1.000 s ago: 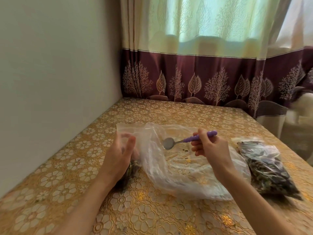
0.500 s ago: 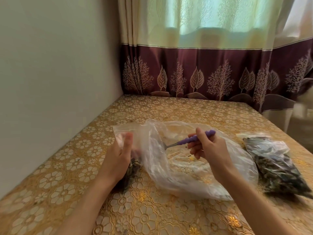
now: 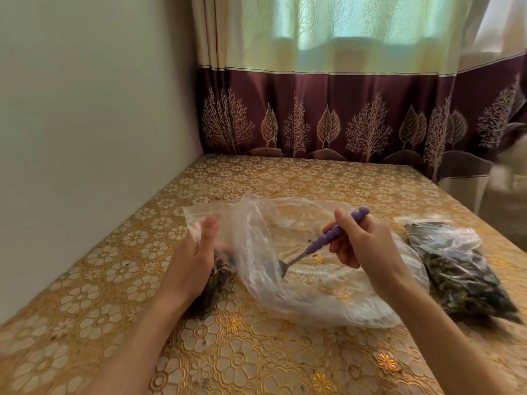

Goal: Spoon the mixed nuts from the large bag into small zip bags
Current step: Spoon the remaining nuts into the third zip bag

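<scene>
Scooping step in hand, judging by the pose: right hand (image 3: 362, 243) has its fingers curled round the purple beaded-handle metal spoon (image 3: 322, 244), bowl tipped down inside the large crumpled clear plastic bag (image 3: 313, 286) lying on the gold floral-patterned surface (image 3: 242, 360). The spoon bowl is partly hidden behind a fold of plastic, so whether it is loaded cannot be told. The large bag looks nearly spent: only scattered crumbs show through the film, nothing heaped. Left hand (image 3: 194, 269) grips the small clear zip bag (image 3: 211, 252) just beside the large bag's left edge, thumb up along its mouth, fingers behind; dark mixed nuts (image 3: 218, 276) sit in its lower half. Another clear zip bag packed with dark nut mix (image 3: 459, 272) lies to the right, near the large bag, apparently finished. Next move, as I read it: scrape what remains along the lower fold, lift the spoon level, carry it left over the plastic edge and tip into the held bag's mouth. Left hand needs to keep that mouth spread; limp film could fold shut or catch the spoon.
</scene>
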### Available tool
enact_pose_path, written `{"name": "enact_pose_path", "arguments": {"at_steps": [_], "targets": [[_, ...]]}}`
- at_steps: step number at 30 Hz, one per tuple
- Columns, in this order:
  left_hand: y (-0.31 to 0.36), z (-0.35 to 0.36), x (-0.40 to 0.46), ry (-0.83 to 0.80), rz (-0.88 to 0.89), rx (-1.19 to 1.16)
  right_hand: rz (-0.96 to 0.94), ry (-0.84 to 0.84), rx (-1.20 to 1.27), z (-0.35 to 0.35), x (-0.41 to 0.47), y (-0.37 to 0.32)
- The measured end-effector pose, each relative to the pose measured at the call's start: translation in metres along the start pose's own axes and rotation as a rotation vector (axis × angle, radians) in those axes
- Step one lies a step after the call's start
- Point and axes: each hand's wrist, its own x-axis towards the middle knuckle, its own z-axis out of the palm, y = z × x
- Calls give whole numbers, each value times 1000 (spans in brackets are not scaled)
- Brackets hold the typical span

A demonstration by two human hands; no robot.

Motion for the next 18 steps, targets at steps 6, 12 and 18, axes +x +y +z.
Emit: {"name": "enact_pose_path", "arguments": {"at_steps": [6, 12, 18], "targets": [[0, -1, 1, 4, -1, 31, 27, -62, 5, 28, -12, 9], [-3, 1, 0, 31, 18, 0, -6, 26, -29, 39, -8, 6], [-6, 0, 3, 2, 0, 38, 95, 26, 67, 41, -5, 8]]}}
